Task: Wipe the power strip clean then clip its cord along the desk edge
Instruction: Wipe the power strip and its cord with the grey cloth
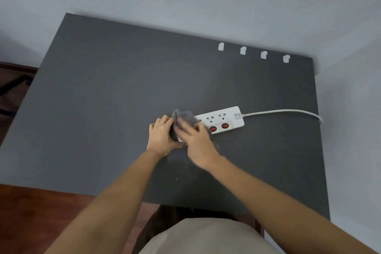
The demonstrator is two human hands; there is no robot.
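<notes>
My left hand [162,136] curls its fingers around the near end of the white power strip [221,119], which lies on the dark tabletop [103,99] with its cord [288,112] running off the right edge. My right hand [198,140], blurred, presses a gray cloth [184,117] onto the strip with fingers laid flat and close together. Four white clips [243,50] sit along the far edge, well apart from the strip.

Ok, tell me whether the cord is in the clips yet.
Not yet. The white cord lies loose across the dark desk and drops over its right edge; the four white clips near the far edge hold nothing.
</notes>
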